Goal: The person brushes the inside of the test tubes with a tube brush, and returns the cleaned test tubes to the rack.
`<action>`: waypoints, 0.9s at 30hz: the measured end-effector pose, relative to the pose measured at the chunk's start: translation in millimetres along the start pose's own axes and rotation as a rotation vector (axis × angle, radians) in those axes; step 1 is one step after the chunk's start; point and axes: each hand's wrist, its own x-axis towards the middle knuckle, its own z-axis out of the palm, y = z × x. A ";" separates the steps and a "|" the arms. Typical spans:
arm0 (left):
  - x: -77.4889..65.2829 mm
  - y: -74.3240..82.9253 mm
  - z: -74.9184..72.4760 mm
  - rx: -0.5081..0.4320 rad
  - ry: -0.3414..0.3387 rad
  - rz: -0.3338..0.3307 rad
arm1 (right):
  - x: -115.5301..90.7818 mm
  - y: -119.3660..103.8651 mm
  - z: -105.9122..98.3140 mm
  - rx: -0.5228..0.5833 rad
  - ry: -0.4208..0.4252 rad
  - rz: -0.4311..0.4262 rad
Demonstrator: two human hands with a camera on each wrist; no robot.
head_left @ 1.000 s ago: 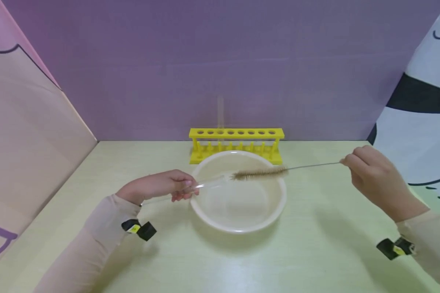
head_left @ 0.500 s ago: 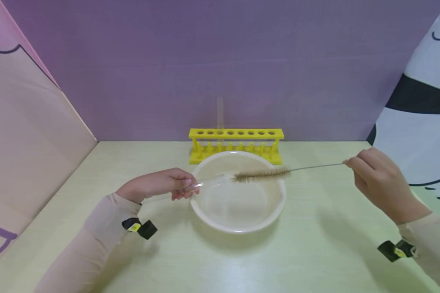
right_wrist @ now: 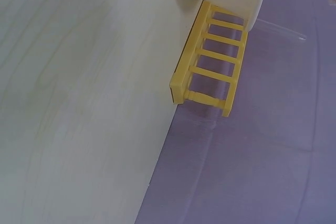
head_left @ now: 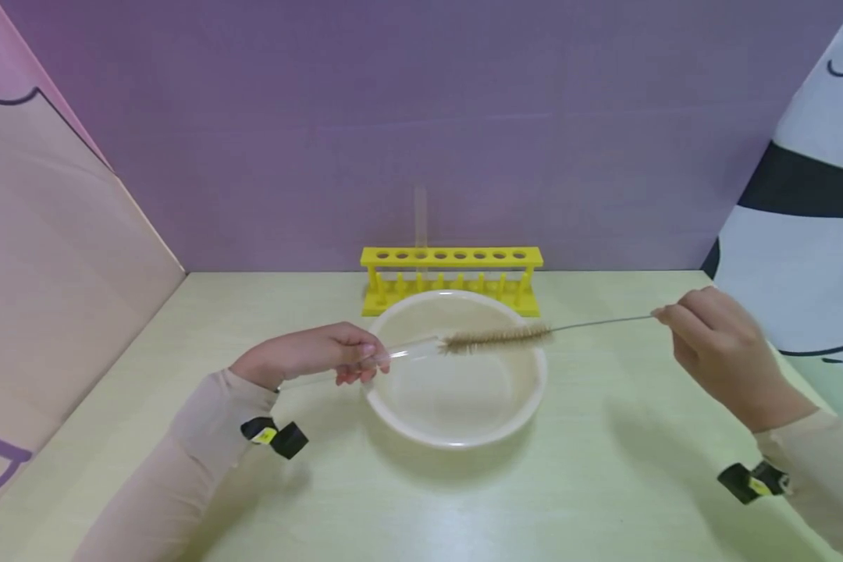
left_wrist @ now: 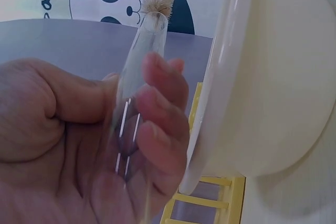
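Observation:
My left hand (head_left: 312, 355) grips a clear glass test tube (head_left: 416, 349) over the basin's left side, its open mouth pointing right and slightly up. In the left wrist view my thumb and curled fingers (left_wrist: 163, 106) wrap the tube. Opposite, my right hand (head_left: 716, 355) pinches the thin wire handle (head_left: 600, 322) of a test tube brush (head_left: 495, 338). The tan bristles lie almost level above the basin, their tip at the tube's mouth. Whether the tip is just inside the mouth, I cannot tell. The right hand is outside the right wrist view.
Below the tube and brush stands a round cream basin (head_left: 457, 445) on the pale table (head_left: 457, 507). Behind it is a yellow test tube rack (head_left: 452, 256) with another clear tube (head_left: 421, 215) upright in it. A purple backdrop (head_left: 421, 94) rises behind the rack.
The tube in my left hand has shifted slightly right, and the brush has come slightly left over the last half second. The gap between bristle tip and tube mouth has closed.

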 end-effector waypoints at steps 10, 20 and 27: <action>0.6 2.1 1.6 -0.003 -0.013 0.002 | -2.4 1.7 0.7 0.006 -0.017 0.008; 1.7 2.0 3.2 -0.017 -0.024 0.011 | -3.0 -2.0 1.5 0.031 -0.010 -0.004; 2.5 1.7 2.9 -0.022 -0.026 0.008 | -1.7 -2.5 1.9 0.047 -0.009 -0.029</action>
